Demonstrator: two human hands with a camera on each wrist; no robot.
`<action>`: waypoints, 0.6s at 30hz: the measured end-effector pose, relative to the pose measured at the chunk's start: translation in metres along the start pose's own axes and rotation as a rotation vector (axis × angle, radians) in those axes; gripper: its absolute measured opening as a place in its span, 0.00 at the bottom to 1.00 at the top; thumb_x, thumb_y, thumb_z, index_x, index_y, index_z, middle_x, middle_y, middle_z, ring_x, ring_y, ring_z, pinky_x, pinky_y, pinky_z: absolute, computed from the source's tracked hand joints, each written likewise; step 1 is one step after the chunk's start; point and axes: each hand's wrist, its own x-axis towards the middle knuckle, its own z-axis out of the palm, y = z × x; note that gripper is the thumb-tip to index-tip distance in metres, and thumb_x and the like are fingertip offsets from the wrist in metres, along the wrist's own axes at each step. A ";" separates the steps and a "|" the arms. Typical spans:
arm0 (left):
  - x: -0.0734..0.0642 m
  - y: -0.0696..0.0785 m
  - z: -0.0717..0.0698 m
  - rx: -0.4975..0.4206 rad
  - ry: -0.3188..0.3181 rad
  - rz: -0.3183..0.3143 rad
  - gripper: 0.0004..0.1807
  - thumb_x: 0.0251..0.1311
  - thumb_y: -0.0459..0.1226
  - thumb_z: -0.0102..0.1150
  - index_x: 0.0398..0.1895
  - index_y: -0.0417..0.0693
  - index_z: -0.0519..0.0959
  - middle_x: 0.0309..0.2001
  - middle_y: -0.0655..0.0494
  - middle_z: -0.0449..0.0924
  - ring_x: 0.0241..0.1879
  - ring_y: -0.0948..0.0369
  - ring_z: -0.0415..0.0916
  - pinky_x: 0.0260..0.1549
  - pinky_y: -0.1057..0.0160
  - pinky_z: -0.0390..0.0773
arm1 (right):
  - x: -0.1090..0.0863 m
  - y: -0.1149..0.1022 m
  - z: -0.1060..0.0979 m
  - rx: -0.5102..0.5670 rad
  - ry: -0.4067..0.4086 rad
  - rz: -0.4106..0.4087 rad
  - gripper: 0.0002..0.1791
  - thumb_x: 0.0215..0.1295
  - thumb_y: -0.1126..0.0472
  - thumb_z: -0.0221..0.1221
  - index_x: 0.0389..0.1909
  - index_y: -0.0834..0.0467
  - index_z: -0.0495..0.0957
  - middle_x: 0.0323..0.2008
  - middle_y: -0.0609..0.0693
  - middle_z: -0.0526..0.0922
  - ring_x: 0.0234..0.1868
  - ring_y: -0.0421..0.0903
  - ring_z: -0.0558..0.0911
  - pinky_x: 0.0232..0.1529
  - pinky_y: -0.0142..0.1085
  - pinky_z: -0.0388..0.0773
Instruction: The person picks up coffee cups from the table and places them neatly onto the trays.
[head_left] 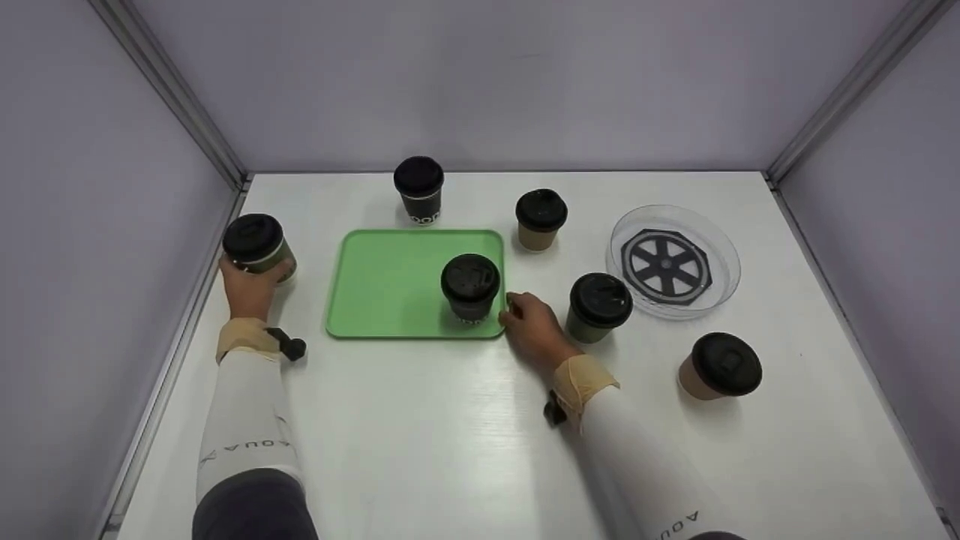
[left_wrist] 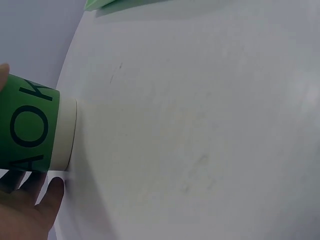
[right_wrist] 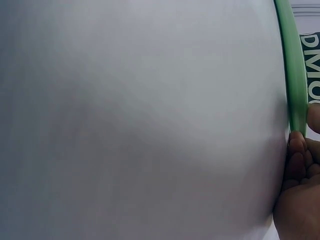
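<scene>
At the table's left side my left hand (head_left: 251, 287) grips a green paper coffee cup (left_wrist: 30, 125) with a black lid (head_left: 253, 237). Dark letters and a pale bottom band show on it in the left wrist view. My right hand (head_left: 536, 330) pinches the near right edge of the green tray (head_left: 386, 285), its thumb above the rim and curled fingers (right_wrist: 297, 162) against the side. On the right part of that tray stands a dark lidded coffee cup (head_left: 470, 289), with white letters low on its side.
Behind the tray stand a black cup (head_left: 420, 191) and a brown cup (head_left: 540, 221). Right of my right hand are a green cup (head_left: 598, 307) and another brown cup (head_left: 720, 367). A clear round dish (head_left: 724, 281) with a black wheel-like insert lies at the right. Walls enclose the table (head_left: 420, 435).
</scene>
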 end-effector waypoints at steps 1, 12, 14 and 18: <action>0.000 0.000 0.000 0.006 0.000 0.002 0.59 0.50 0.42 0.75 0.76 0.51 0.42 0.72 0.49 0.53 0.70 0.58 0.52 0.67 0.64 0.49 | 0.000 0.000 0.000 0.001 0.001 -0.005 0.21 0.70 0.59 0.57 0.62 0.62 0.74 0.42 0.51 0.76 0.48 0.46 0.74 0.54 0.42 0.71; -0.002 0.008 0.002 0.011 0.010 0.064 0.56 0.49 0.37 0.75 0.76 0.52 0.45 0.70 0.51 0.56 0.68 0.60 0.55 0.66 0.68 0.49 | 0.001 -0.001 0.001 -0.056 0.016 -0.035 0.19 0.71 0.58 0.57 0.60 0.60 0.75 0.35 0.50 0.74 0.40 0.46 0.71 0.45 0.40 0.69; -0.002 0.009 0.003 0.002 0.015 0.068 0.56 0.49 0.37 0.75 0.76 0.51 0.46 0.70 0.51 0.57 0.68 0.60 0.55 0.66 0.68 0.50 | 0.001 -0.001 0.001 -0.064 0.014 -0.031 0.20 0.71 0.58 0.57 0.61 0.60 0.75 0.35 0.50 0.74 0.39 0.45 0.71 0.45 0.41 0.69; -0.004 0.015 0.002 -0.020 0.017 0.088 0.56 0.49 0.38 0.75 0.76 0.51 0.46 0.70 0.50 0.57 0.67 0.60 0.56 0.66 0.67 0.51 | 0.001 0.000 0.001 -0.034 0.021 -0.013 0.19 0.71 0.58 0.57 0.59 0.59 0.76 0.36 0.50 0.75 0.41 0.46 0.72 0.47 0.41 0.70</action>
